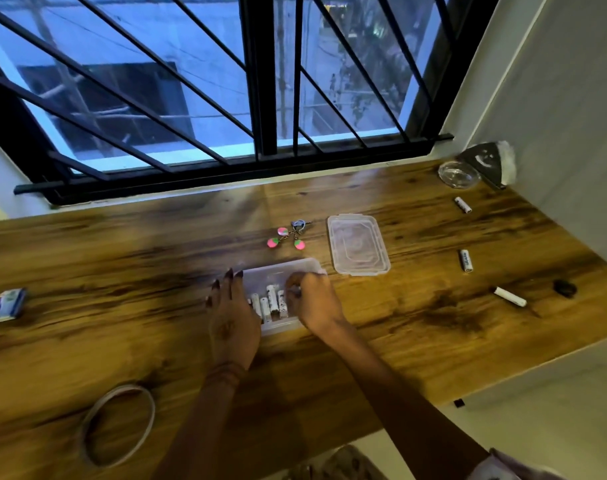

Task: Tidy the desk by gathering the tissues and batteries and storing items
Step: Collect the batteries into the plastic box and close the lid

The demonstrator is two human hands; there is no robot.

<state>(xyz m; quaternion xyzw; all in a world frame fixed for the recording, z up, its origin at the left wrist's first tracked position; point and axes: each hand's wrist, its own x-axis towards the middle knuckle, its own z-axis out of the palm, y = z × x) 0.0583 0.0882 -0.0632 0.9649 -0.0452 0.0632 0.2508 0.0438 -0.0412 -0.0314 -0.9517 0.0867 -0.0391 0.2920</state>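
Centrally, near the front of the desk, a clear plastic box (284, 267) stands open with about five white batteries (272, 301) lying side by side inside it. Its clear lid (358, 249) lies flat on the wood just beside it, to the right and a little farther back. In the far right corner sits a small glass dish (458, 173), whose contents cannot be made out, next to a black triangular object (485, 161) with a white wad (507, 157) against it.

The wooden desk (122, 258) runs under a window with black bars (260, 81) and meets a white wall (565, 116) on the right. Three loose batteries lie well apart on the right side: a far battery (463, 204), a middle battery (465, 260) and a near battery (510, 296), with a small black object (565, 288) near the last. A keyring with pink-and-green charms (288, 235) lies behind the box. At the far left is a blue-and-white tissue packet (7, 304), and a white ring (118, 424) lies at the front left.

The left hand (231, 320) rests against the box's left side, its fingers (227, 280) fairly straight and spread. The right hand (314, 299) reaches into the box from the right with fingers curled down over the batteries; whether they pinch one cannot be told.
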